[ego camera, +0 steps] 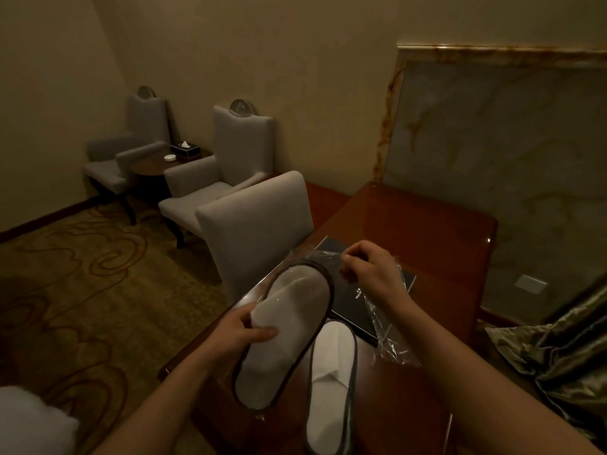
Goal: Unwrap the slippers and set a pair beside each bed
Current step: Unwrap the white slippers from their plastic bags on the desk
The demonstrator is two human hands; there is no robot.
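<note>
Meanwhile, left hand point(244, 331) curled round slipper point(289, 326), right hand point(371, 270) pinching its clear wrapper point(328, 256); dark folder point(351, 311) lettering unreadable.

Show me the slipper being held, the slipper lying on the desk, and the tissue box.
Held slipper point(289, 310): head view, middle of its pale surface.
Desk slipper point(333, 346): head view, on its white insole.
Tissue box point(186, 152): head view, on its dark side.

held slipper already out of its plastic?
No: clear plastic wrap covers the slipper gripped by the left hand, and the right hand pinches the wrap at its far end.
</note>
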